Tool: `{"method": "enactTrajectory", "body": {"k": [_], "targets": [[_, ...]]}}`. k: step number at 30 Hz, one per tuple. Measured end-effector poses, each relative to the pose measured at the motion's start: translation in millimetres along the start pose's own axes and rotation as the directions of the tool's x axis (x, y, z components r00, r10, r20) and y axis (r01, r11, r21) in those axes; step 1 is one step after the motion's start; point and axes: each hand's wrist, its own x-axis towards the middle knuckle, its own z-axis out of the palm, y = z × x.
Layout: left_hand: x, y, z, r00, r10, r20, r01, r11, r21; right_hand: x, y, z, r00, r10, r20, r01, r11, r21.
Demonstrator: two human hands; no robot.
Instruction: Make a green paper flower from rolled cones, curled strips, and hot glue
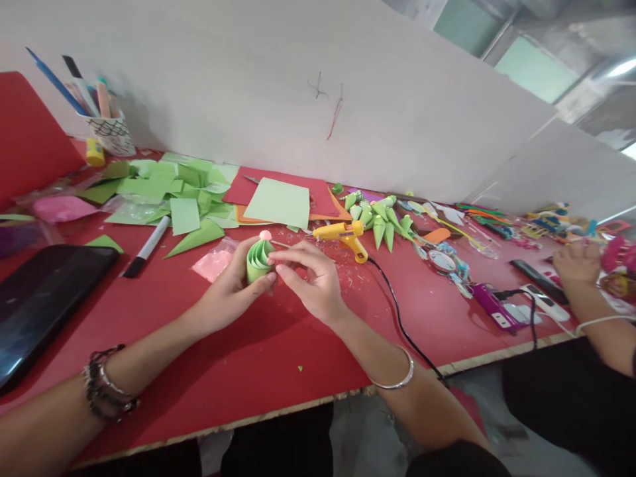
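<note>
In my left hand (233, 281) is a rolled green paper piece (258, 258), its upper end showing overlapping curled layers. The fingers wrap around it from the left, and the thumb presses on its front. A small pink ball (265, 235) sits at the top of the roll; whether it is attached I cannot tell. My right hand (313, 278) has thumb and forefinger pinched at the roll's right edge, around something small and reddish that I cannot make out. Behind the hands lies a bag of pink material (216, 260). A yellow glue gun (342, 233) rests beyond my right hand.
Green paper pieces (173, 182) are heaped at the back left, near a pen cup (113, 136). A marker (148, 246) and a dark phone (50, 305) lie left. Green paper cones (380, 222) stand behind the glue gun's cord (397, 311). Another person's hand (576, 265) rests at right by a purple power strip (497, 310).
</note>
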Motion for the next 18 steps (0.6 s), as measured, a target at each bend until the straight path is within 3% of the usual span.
{"method": "enactTrajectory", "body": {"k": [11, 18], "targets": [[0.2, 2.3, 0.0, 1.0, -0.028, 0.014, 0.028, 0.999, -0.026, 0.6, -0.6, -0.8, 1.0, -0.026, 0.012, 0.027, 0.997, -0.066], [-1.0, 4.9, -0.4, 0.998, -0.061, 0.007, 0.061, 0.997, 0.04, 0.7, -2.1, -0.6, 0.998, -0.028, 0.064, 0.031, 0.999, -0.037]]}}
